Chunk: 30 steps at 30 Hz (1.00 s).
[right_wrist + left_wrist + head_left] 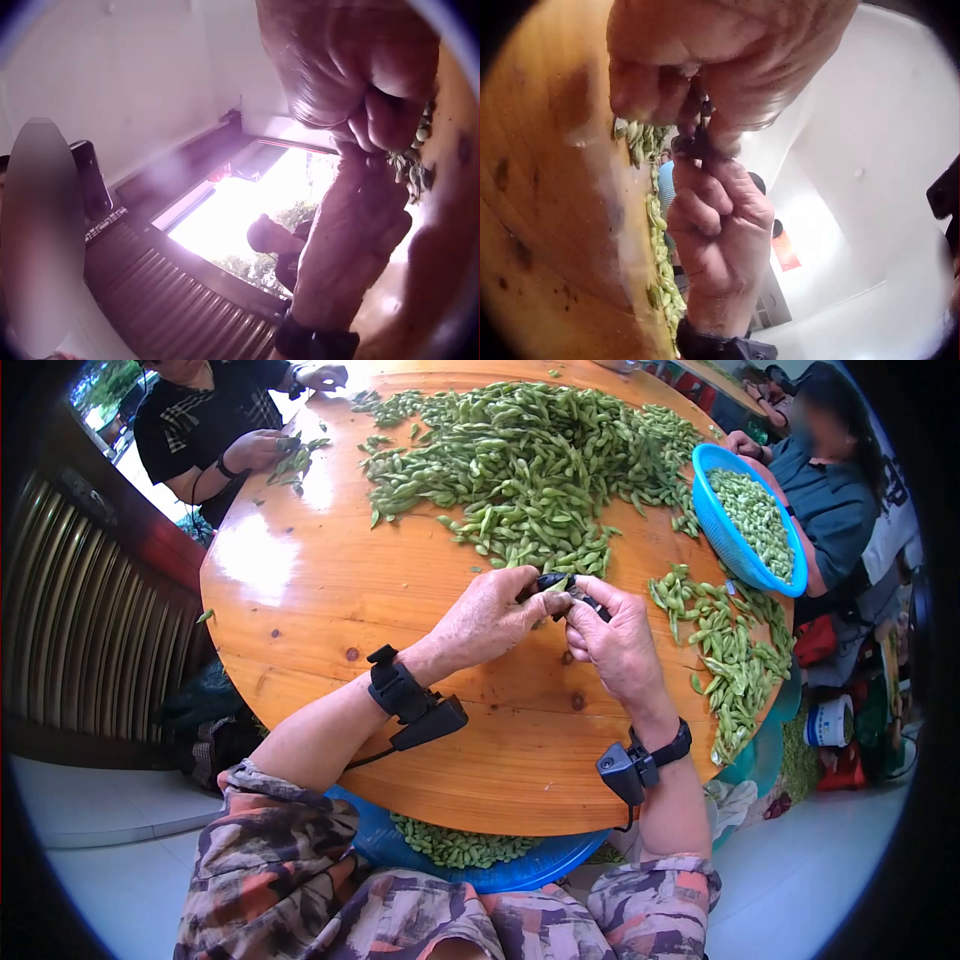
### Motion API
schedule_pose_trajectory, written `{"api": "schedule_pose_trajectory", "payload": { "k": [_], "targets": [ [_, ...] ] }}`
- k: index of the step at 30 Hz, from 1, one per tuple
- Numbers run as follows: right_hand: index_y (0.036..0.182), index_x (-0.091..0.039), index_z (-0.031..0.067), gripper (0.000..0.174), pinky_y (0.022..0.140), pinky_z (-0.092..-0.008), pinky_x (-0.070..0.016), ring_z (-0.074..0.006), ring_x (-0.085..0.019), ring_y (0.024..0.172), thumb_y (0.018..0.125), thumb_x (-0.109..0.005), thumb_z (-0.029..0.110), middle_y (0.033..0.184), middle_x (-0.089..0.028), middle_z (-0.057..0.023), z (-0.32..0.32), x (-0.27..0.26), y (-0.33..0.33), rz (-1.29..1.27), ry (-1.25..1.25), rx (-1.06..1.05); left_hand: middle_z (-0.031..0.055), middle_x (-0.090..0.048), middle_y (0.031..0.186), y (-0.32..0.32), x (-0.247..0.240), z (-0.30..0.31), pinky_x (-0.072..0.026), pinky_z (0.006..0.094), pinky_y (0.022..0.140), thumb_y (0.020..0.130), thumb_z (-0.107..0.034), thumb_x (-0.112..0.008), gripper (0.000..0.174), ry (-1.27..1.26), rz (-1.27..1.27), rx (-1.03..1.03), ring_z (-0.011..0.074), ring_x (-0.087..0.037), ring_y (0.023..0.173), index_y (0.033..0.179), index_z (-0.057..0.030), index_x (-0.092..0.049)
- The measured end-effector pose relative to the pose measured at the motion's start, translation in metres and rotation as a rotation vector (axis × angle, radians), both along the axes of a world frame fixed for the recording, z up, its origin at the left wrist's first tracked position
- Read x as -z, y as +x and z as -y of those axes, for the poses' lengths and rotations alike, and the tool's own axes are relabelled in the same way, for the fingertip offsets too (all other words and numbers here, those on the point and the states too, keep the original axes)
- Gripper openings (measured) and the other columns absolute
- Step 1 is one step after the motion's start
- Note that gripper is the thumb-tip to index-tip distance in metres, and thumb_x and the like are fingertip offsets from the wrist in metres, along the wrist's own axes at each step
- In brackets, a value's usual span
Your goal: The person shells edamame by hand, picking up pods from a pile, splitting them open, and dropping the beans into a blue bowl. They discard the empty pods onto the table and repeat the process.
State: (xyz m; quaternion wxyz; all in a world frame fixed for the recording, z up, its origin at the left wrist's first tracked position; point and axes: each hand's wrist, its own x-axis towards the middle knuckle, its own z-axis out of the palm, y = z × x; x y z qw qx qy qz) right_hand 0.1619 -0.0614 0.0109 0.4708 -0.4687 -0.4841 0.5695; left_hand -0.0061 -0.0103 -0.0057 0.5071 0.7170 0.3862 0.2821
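Note:
My left hand (490,615) and right hand (615,640) meet fingertip to fingertip over the table, near the front of the pile. Between them the fingers pinch a green soybean pod (562,586), mostly covered by the fingertips. Small black pieces (592,603) show at the fingers of both hands; I cannot tell whether they are finger covers or a tool. The left wrist view has the left hand (727,60) above and the right hand (724,217) below, thumbs and fingers curled together. A large heap of soybean pods (530,460) lies just beyond the hands.
Flatter pods (735,650) lie along the round wooden table's (290,600) right edge. A blue basket (703,510) of shelled beans tilts beyond them. Below the table edge, a blue basin (530,870) also holds beans. Two people sit across, one handling pods.

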Motion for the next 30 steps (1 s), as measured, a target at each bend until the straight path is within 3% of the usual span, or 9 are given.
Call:
{"api": "schedule_pose_trajectory", "payload": {
  "k": [4, 8, 10, 14, 17, 20, 24, 26, 30],
  "targets": [
    [0.097, -0.064, -0.0017, 0.013, 0.049, -0.0231, -0.0386, -0.0038, -0.047, 0.057, 0.089, -0.054, 0.002, 0.068, -0.052, 0.0012, 0.001, 0.005, -0.004, 0.282, 0.12, 0.111, 0.007, -0.046, 0.058, 0.002, 0.009, 0.0, -0.0381, 0.033, 0.049, 0.097, -0.021, -0.053, 0.025, 0.365, -0.155, -0.026, 0.0136, -0.046, 0.053, 0.089, 0.0036, -0.052],
    [0.096, -0.063, -0.0036, 0.014, 0.054, -0.0282, -0.0425, -0.0114, -0.053, 0.06, 0.085, -0.056, 0.0, 0.074, -0.057, -0.0068, 0.002, 0.009, -0.01, 0.44, 0.299, 0.207, 0.0046, -0.047, 0.062, 0.002, 0.015, 0.001, -0.0381, 0.0297, 0.048, 0.097, -0.014, -0.049, 0.019, 0.382, -0.096, -0.024, 0.0108, -0.046, 0.056, 0.087, 0.0014, -0.053],
    [0.097, -0.063, -0.0045, 0.017, 0.057, -0.0312, -0.0446, -0.0191, -0.058, 0.064, 0.082, -0.055, -0.002, 0.082, -0.06, -0.0135, 0.001, 0.009, -0.01, 0.638, 0.516, 0.273, 0.0003, -0.049, 0.067, 0.001, 0.008, 0.001, -0.0361, 0.0242, 0.047, 0.097, -0.01, -0.047, 0.014, -0.189, 0.126, 0.037, 0.007, -0.042, 0.056, 0.093, -0.0003, -0.058],
    [0.09, -0.065, -0.0039, 0.015, 0.056, -0.0357, -0.0451, -0.0257, -0.059, 0.06, 0.079, -0.056, 0.0, 0.074, -0.06, -0.0175, 0.003, -0.027, 0.02, 0.881, 0.486, 0.28, -0.0037, -0.049, 0.073, -0.018, -0.006, -0.018, -0.0298, 0.0168, 0.048, 0.097, -0.011, -0.051, 0.022, -0.417, 0.299, 0.097, 0.0022, -0.036, 0.056, 0.11, 0.0011, -0.063],
    [0.083, -0.065, -0.0036, 0.015, 0.058, -0.0399, -0.045, -0.0314, -0.059, 0.06, 0.078, -0.055, 0.006, 0.069, -0.06, -0.0211, 0.008, -0.043, 0.067, 1.154, 0.161, -0.111, -0.0003, -0.059, 0.066, -0.028, -0.014, -0.031, -0.0362, 0.0208, 0.047, 0.09, -0.018, -0.064, 0.021, -0.251, -0.019, -0.064, 0.0045, -0.044, 0.053, 0.096, 0.0015, -0.07],
    [0.079, -0.065, -0.0034, 0.017, 0.059, -0.0425, -0.0454, -0.0355, -0.06, 0.062, 0.077, -0.055, 0.01, 0.067, -0.059, -0.0236, 0.014, -0.049, 0.072, 1.231, 0.084, -0.002, 0.0078, -0.064, 0.064, -0.019, 0.002, -0.026, -0.0463, 0.0285, 0.054, 0.083, -0.017, -0.069, 0.018, 0.243, -0.265, -0.169, 0.0123, -0.057, 0.057, 0.089, 0.0002, -0.071],
    [0.081, -0.065, -0.0037, 0.017, 0.061, -0.0428, -0.0461, -0.0373, -0.06, 0.064, 0.078, -0.055, 0.01, 0.069, -0.06, -0.0239, 0.008, -0.035, 0.069, 1.261, 0.169, -0.027, 0.0161, -0.066, 0.072, -0.01, 0.001, -0.017, -0.0503, 0.0346, 0.065, 0.076, -0.013, -0.07, 0.016, 0.35, -0.439, -0.179, 0.0258, -0.064, 0.065, 0.087, -0.0012, -0.071],
    [0.084, -0.065, -0.0038, 0.017, 0.054, -0.0378, -0.0431, -0.028, -0.056, 0.053, 0.08, -0.056, 0.01, 0.062, -0.06, -0.0178, 0.006, -0.028, 0.062, 1.182, 0.261, -0.014, 0.0164, -0.066, 0.074, -0.01, 0.005, -0.016, -0.0502, 0.0351, 0.066, 0.075, -0.013, -0.07, 0.016, 0.396, -0.456, -0.17, 0.0268, -0.064, 0.067, 0.086, -0.001, -0.07],
    [0.091, -0.066, -0.0031, 0.016, 0.061, -0.0393, -0.0475, -0.0333, -0.063, 0.065, 0.082, -0.056, 0.006, 0.076, -0.063, -0.0225, 0.001, -0.02, 0.04, 1.052, 0.343, 0.03, 0.0135, -0.066, 0.075, -0.012, 0.011, -0.017, -0.0494, 0.0352, 0.067, 0.074, -0.011, -0.07, 0.015, 0.445, -0.391, -0.113, 0.0243, -0.063, 0.068, 0.083, 0.0006, -0.068]
  ]
}}
